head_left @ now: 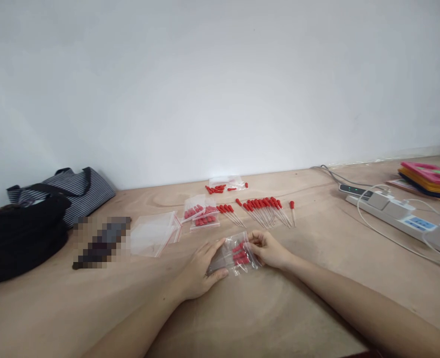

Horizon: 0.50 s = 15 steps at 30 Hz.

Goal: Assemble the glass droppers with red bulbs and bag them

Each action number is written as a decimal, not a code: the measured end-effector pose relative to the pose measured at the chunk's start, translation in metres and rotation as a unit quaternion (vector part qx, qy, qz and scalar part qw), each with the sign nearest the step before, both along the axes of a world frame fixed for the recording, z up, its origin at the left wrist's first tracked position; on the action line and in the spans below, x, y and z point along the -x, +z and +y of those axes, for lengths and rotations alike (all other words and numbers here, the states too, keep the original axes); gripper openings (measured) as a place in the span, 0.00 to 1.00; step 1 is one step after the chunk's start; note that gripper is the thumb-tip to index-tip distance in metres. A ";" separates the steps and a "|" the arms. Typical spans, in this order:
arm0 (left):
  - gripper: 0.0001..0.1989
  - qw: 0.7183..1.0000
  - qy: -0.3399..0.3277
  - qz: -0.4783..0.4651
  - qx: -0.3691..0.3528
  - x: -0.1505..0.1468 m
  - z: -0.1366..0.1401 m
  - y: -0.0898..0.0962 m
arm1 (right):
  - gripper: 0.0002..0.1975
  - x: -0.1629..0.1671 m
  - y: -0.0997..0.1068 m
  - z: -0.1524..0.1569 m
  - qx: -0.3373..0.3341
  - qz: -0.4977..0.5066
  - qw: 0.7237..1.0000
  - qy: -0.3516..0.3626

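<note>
A clear zip bag (239,254) with several red-bulbed droppers inside lies between my hands, just above or on the table. My left hand (202,271) holds its left end, fingers along the far edge and thumb along the near edge. At the zip end, my right hand (267,249) has its fingers closed on the bag's right edge. Beyond my hands, loose droppers (262,209) with red bulbs and thin clear stems lie in a slanted row. Filled zip bags (205,217) lie overlapping to their left. Flat zip bags (153,233) lie left of my left hand.
Loose red bulbs (216,189) lie by another clear bag (227,182) near the wall. A power strip (402,221) with chargers and cables is at right, with stacked colourful sheets (429,176) behind. A black bag (22,238), a striped bag (81,194) and a blurred dark item (106,241) are at left.
</note>
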<state>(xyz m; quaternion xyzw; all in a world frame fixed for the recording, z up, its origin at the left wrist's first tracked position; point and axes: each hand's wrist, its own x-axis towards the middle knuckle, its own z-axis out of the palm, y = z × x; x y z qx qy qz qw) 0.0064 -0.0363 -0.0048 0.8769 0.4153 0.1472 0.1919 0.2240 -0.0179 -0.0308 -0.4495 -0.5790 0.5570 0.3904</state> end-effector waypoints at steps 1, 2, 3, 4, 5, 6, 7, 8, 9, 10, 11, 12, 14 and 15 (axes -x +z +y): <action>0.29 1.000 -0.001 -0.001 -0.002 0.000 0.000 0.000 | 0.15 0.000 0.000 -0.001 -0.005 -0.007 1.000 0.008; 0.29 1.000 0.000 -0.002 -0.004 0.000 0.000 0.000 | 0.14 0.000 -0.001 -0.001 -0.012 -0.014 1.000 0.014; 0.29 1.000 0.000 -0.004 -0.004 0.000 0.000 0.000 | 0.14 0.000 -0.001 -0.001 -0.018 -0.023 0.999 0.019; 0.29 1.000 0.001 -0.005 -0.003 0.000 0.000 0.000 | 0.14 -0.001 -0.001 -0.001 -0.023 -0.036 0.999 0.023; 0.29 1.000 0.001 -0.007 -0.004 0.000 0.000 0.000 | 0.14 -0.003 -0.001 0.001 -0.029 -0.054 0.998 0.024; 0.29 1.000 0.001 -0.011 -0.006 0.000 0.000 0.000 | 0.13 -0.006 0.000 0.003 -0.041 -0.078 0.996 0.015; 0.29 1.000 0.001 -0.014 -0.009 0.001 0.000 0.000 | 0.12 -0.010 0.002 0.007 -0.061 -0.107 0.992 -0.005; 0.29 1.000 0.000 -0.017 -0.012 0.001 0.000 0.000 | 0.11 -0.013 0.005 0.012 -0.085 -0.145 0.985 -0.037; 0.29 1.000 0.000 -0.018 -0.014 0.001 0.000 -0.001 | 0.09 -0.017 0.009 0.018 -0.112 -0.181 0.974 -0.077; 0.29 1.000 0.001 -0.017 -0.015 0.001 0.000 -0.001 | 0.08 -0.019 0.013 0.026 -0.137 -0.224 0.958 -0.113; 0.29 1.000 0.003 -0.016 -0.016 0.001 0.000 -0.001 | 0.07 -0.021 0.018 0.034 -0.144 -0.275 0.939 -0.146; 0.29 1.000 0.004 -0.013 -0.016 0.001 0.000 -0.001 | 0.06 -0.021 0.023 0.042 -0.144 -0.296 0.932 -0.153; 0.29 1.000 0.004 -0.003 -0.014 0.001 0.001 -0.002 | 0.05 -0.015 0.031 0.060 -0.139 -0.324 0.922 -0.158; 0.29 1.000 0.003 0.003 -0.014 0.001 0.001 -0.002 | 0.05 -0.010 0.033 0.068 -0.135 -0.337 0.918 -0.159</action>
